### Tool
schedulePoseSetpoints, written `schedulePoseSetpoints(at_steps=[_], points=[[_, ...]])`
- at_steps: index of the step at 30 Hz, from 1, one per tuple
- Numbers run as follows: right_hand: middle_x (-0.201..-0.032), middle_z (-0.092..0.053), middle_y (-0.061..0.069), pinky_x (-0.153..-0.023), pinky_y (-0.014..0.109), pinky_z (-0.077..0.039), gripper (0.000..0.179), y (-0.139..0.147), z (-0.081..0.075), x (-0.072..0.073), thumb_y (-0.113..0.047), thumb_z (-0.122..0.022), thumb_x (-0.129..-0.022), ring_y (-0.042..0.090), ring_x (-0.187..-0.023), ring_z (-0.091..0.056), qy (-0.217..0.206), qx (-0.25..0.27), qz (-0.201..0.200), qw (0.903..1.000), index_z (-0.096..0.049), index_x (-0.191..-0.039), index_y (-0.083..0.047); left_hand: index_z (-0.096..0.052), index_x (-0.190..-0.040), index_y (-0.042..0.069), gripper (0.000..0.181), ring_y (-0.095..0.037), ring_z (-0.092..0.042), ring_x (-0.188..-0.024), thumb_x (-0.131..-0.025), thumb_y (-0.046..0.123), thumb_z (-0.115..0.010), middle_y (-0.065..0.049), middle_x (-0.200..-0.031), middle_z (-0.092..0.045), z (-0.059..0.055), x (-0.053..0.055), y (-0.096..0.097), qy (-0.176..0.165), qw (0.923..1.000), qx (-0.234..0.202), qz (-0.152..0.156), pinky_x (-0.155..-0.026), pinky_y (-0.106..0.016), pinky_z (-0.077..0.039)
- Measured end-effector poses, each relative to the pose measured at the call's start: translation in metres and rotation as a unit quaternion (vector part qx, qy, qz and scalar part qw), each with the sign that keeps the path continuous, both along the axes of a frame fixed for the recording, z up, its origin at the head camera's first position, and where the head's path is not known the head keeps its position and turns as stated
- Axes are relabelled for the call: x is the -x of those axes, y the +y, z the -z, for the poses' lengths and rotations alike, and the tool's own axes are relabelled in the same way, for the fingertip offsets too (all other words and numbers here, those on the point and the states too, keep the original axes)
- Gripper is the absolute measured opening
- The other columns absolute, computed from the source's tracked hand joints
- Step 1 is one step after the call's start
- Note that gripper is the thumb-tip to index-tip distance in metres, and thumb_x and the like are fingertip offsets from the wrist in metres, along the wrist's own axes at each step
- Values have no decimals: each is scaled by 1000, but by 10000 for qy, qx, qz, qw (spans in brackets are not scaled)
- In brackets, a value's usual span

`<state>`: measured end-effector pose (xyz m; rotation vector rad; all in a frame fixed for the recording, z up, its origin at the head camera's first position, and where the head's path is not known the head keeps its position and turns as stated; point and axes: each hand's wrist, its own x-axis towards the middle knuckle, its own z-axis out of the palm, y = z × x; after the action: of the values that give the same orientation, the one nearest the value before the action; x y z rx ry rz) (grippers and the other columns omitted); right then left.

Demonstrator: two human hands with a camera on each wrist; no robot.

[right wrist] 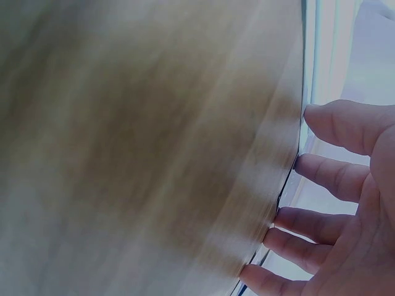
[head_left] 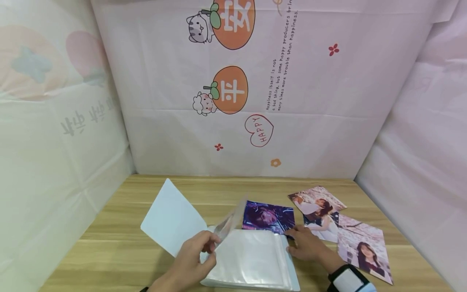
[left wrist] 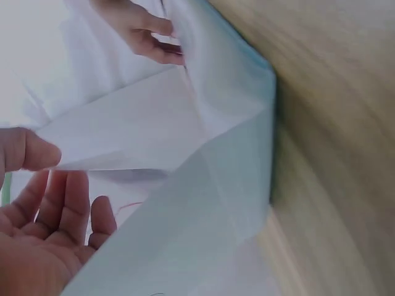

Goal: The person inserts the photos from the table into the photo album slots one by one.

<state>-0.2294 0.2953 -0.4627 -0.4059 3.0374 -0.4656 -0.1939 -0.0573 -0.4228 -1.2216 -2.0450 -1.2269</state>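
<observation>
A photo album [head_left: 251, 259] with clear plastic pockets lies spread on the wooden table, its pale blue cover [head_left: 173, 219] tilted up at the left. Between thumb and fingers my left hand [head_left: 195, 257] pinches a raised album page [head_left: 231, 223], which has a picture in its pocket. That page also shows in the left wrist view, gripped at its edge by the left hand [left wrist: 46, 228]. My right hand [head_left: 308, 245] touches the album's right side near the top corner, beside a purple photo [head_left: 268, 217]. Extended fingertips of the right hand [right wrist: 345, 203] meet the album edge in the right wrist view.
To the right lie loose photos: a blossom print [head_left: 313, 200] at the back, a dark-and-white one [head_left: 322, 227] partly covered, and a larger portrait [head_left: 365, 247] in front. White printed cloth [head_left: 175, 142] encloses the table [head_left: 109, 243] at the back and sides.
</observation>
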Motion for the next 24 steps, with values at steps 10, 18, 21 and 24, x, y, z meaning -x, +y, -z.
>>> schedulePoseSetpoints(at_steps=[10, 18, 21, 24], points=[[-115, -52, 23, -79, 58, -45, 45, -1, -1, 0, -22, -71, -79, 40, -104, -48, -60, -2, 23, 10000, -61, -118, -4, -56, -97, 9, 39, -3, -51, -69, -66, -15, -60, 8, -80, -50, -9, -5, 0, -63, 9984, -271, -494, -57, -18, -49], [-116, -51, 23, -78, 58, -44, 44, -2, -2, -1, -22, -70, -79, 41, -104, -48, -64, 29, 49, 10000, -61, -119, -4, -55, -104, -1, 42, -5, -53, -64, -66, -18, -62, 4, -79, -55, -23, -6, -13, 234, 9886, -915, -1172, -54, -16, -47], [-116, -51, 23, -79, 59, -44, 44, -1, -2, -1, -22, -70, -79, 41, -105, -48, -71, 32, 41, 10000, -61, -119, -4, -54, -107, -5, 46, -6, -52, -62, -65, -20, -61, 2, -78, -54, -30, -6, -23, 320, 9843, -1045, -1388, -53, -16, -46], [-116, -52, 23, -79, 58, -44, 44, -1, -1, -1, -22, -70, -79, 41, -104, -48, -54, 25, 36, 10000, -61, -118, -5, -52, -110, -7, 50, -7, -49, -60, -63, -22, -60, 0, -78, -52, -37, -8, -33, 325, 9795, -1114, -1649, -52, -16, -45]])
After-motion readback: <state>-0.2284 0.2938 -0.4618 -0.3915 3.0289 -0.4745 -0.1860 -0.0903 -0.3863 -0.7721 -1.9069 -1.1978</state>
